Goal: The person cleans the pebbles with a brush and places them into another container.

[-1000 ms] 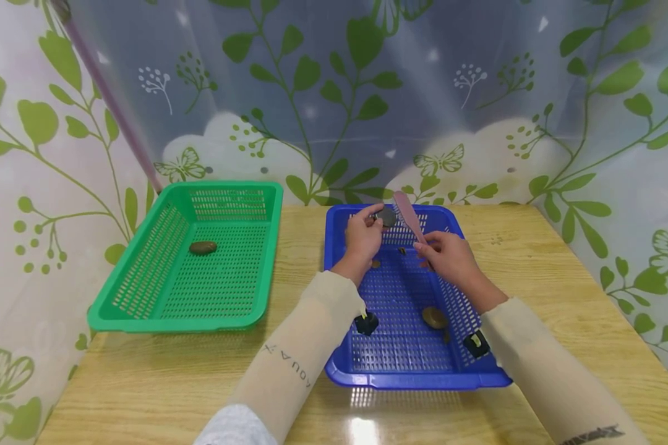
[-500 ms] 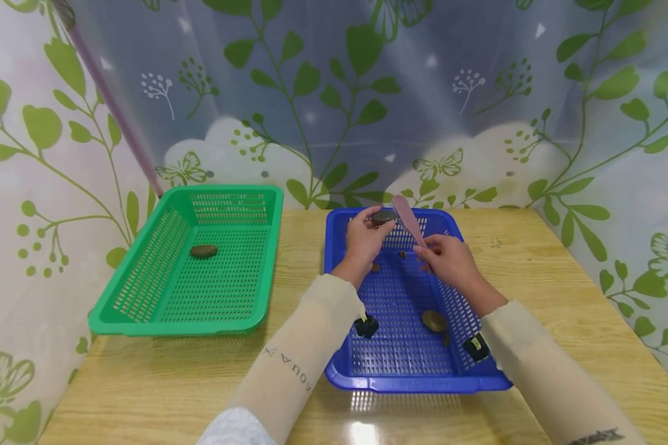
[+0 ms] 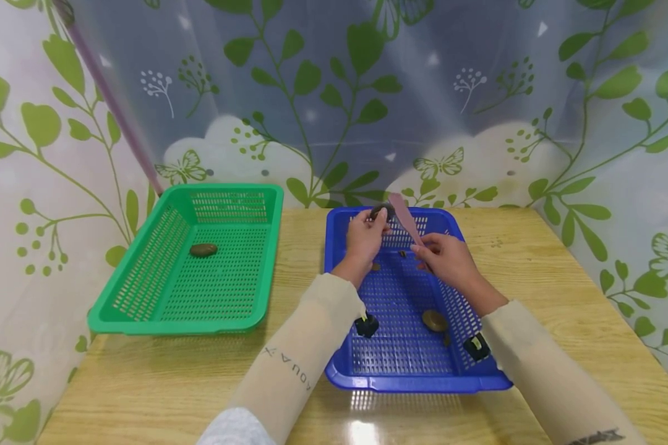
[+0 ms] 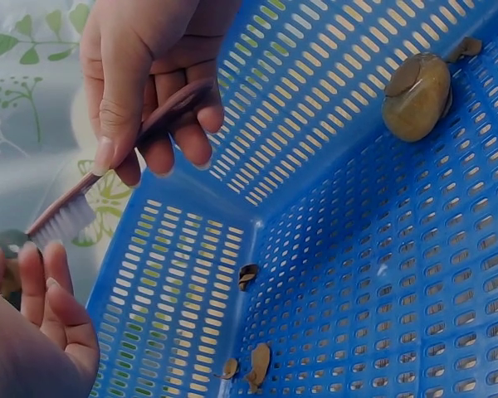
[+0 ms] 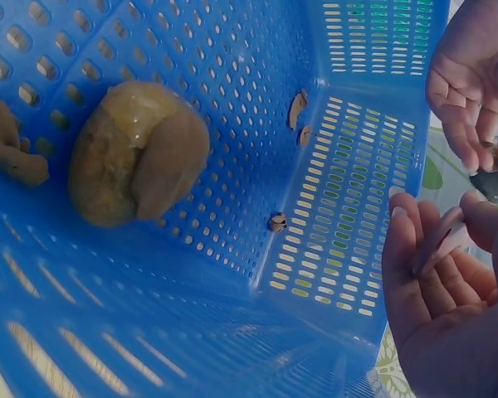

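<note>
My left hand (image 3: 363, 241) pinches a dark, smooth stone (image 3: 382, 212) above the far end of the blue basket (image 3: 417, 384); the fingers hide part of it. In my right hand (image 3: 451, 256) is a pink brush (image 3: 405, 217), gripped by its handle. Its white bristles (image 4: 70, 222) show in the left wrist view, with the brush's tip right by the stone; whether they touch, I cannot tell. A larger yellow-brown stone (image 5: 137, 153) with a brown patch on it lies in the blue basket. Brown flakes (image 4: 260, 365) are scattered on the basket's floor.
To the left stands a green basket (image 3: 178, 327) with one brown oblong stone (image 3: 203, 249) in it. Both baskets rest on a wood-grain table (image 3: 300, 259). A leaf-patterned curtain (image 3: 334, 111) hangs behind and at the sides.
The dark stone has turned in my left hand: its flat face showed, then its edge, and now fingers cover more of it. The brush has shifted slightly left.
</note>
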`<state>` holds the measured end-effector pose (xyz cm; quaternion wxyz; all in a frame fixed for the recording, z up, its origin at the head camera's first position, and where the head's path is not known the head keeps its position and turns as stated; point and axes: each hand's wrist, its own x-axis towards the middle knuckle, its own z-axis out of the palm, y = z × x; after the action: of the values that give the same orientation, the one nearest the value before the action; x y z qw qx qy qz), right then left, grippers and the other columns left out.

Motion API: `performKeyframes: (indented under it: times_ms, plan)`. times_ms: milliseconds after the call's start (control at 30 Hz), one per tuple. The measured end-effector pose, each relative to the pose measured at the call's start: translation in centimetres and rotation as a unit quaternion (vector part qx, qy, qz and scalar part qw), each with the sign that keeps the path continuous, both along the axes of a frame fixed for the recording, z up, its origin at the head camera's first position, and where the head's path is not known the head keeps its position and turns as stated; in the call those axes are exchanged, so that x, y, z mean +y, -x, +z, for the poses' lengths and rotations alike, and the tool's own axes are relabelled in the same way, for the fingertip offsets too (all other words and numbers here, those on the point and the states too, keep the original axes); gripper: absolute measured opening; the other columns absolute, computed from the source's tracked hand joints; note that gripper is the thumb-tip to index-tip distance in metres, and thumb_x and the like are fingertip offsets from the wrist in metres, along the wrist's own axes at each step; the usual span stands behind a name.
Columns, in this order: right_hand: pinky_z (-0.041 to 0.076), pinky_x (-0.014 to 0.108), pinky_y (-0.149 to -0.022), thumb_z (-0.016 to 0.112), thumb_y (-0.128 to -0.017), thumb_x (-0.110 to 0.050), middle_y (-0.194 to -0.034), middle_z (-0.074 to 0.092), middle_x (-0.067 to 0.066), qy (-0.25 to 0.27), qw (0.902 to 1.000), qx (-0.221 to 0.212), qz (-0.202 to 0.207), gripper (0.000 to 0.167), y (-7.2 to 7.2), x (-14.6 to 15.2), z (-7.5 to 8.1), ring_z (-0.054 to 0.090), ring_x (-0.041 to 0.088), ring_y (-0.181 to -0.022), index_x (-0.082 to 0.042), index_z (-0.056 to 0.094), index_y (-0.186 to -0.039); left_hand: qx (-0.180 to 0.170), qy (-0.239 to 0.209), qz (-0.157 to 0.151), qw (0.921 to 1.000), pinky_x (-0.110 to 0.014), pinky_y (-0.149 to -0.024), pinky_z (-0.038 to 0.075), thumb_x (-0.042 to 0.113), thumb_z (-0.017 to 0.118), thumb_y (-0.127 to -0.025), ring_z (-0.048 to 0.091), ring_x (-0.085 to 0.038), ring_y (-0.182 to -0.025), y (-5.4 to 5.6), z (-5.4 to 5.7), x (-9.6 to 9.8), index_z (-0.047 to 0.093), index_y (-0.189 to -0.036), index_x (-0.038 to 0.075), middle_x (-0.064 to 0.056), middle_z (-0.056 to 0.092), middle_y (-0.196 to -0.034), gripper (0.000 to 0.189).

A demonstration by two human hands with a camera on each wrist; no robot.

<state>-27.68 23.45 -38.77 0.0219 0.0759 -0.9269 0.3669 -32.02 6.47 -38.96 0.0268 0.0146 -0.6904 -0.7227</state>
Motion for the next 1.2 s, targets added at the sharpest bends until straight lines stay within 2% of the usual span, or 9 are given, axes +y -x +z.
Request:
performKeyframes:
  times_ms: [100,267,400,600,733,867,967,1200]
  plan:
    - [0.052,0.029,-0.060,0.056,-0.099,-0.033,-0.096,0.072,0.019,-0.002,1.0000,-0.003,0.004,0.042,-0.08,0.00,0.06,0.070,0.022,-0.075,0.003,0.061,-0.121,-0.005,0.018,-0.004,0.9998,-0.032,-0.079,0.051,0.036,0.055,-0.099,0.062,-0.011,-0.067,-0.02,-0.01,-0.04,0.063,-0.116,0.003,-0.002,0.062,-0.073,0.038]
    - [0.054,0.030,-0.062,0.056,-0.099,-0.034,-0.098,0.072,0.019,-0.005,0.9999,0.001,0.010,0.042,-0.29,-0.06,0.18,0.071,0.024,-0.078,0.002,0.062,-0.120,-0.011,0.054,-0.014,0.9984,-0.030,-0.069,0.045,0.043,0.053,-0.099,0.056,-0.012,-0.069,-0.07,-0.06,-0.07,0.064,-0.113,0.008,-0.004,0.060,-0.081,0.039]
    - [0.054,0.030,-0.062,0.056,-0.099,-0.033,-0.096,0.072,0.017,-0.007,0.9999,0.006,0.011,0.040,-0.24,-0.10,0.13,0.071,0.026,-0.078,0.001,0.062,-0.119,-0.019,0.032,-0.030,0.9989,-0.028,-0.068,0.051,0.040,0.055,-0.098,0.060,-0.011,-0.072,-0.06,-0.11,-0.01,0.064,-0.108,0.006,-0.005,0.062,-0.088,0.037]
    - [0.055,0.031,-0.063,0.055,-0.100,-0.029,-0.096,0.072,0.018,-0.004,0.9999,0.005,0.008,0.039,-0.12,-0.07,0.00,0.071,0.028,-0.078,0.003,0.061,-0.121,-0.024,0.002,-0.029,0.9993,-0.041,-0.079,0.056,0.033,0.058,-0.098,0.067,-0.019,-0.075,0.01,-0.20,0.09,0.066,-0.113,0.002,-0.012,0.072,-0.092,0.035]
    - [0.056,0.034,-0.063,0.055,-0.101,-0.025,-0.096,0.071,0.020,0.003,0.9999,0.009,0.005,0.038,-0.08,0.02,-0.04,0.071,0.032,-0.079,0.006,0.059,-0.122,-0.027,-0.016,-0.019,0.9993,-0.031,-0.072,0.057,0.027,0.060,-0.097,0.070,-0.020,-0.078,0.11,-0.26,0.15,0.067,-0.115,0.000,-0.014,0.073,-0.095,0.033]
    - [0.055,0.032,-0.060,0.055,-0.100,-0.024,-0.096,0.071,0.022,0.006,0.9999,0.014,0.000,0.038,0.00,0.04,-0.07,0.071,0.031,-0.078,0.006,0.059,-0.122,-0.028,-0.027,-0.010,0.9992,-0.023,-0.064,0.056,0.023,0.061,-0.097,0.070,-0.016,-0.073,0.21,-0.30,0.23,0.067,-0.115,-0.001,-0.014,0.073,-0.095,0.031]
    - [0.053,0.031,-0.058,0.055,-0.100,-0.025,-0.097,0.071,0.022,0.011,0.9998,0.016,-0.002,0.037,0.01,0.02,-0.10,0.070,0.032,-0.078,0.006,0.059,-0.121,-0.031,-0.031,-0.002,0.9990,-0.022,-0.062,0.055,0.023,0.059,-0.099,0.070,-0.016,-0.073,0.21,-0.26,0.25,0.067,-0.117,-0.002,-0.015,0.073,-0.096,0.032]
    - [0.054,0.027,-0.058,0.054,-0.101,-0.025,-0.099,0.071,0.021,0.032,0.9993,0.021,-0.001,0.037,0.08,-0.02,-0.22,0.070,0.036,-0.082,0.006,0.058,-0.121,-0.037,-0.048,0.001,0.9981,-0.024,-0.067,0.058,0.019,0.050,-0.103,0.072,-0.025,-0.084,0.07,0.01,0.22,0.058,-0.130,-0.003,-0.019,0.070,-0.105,0.036]
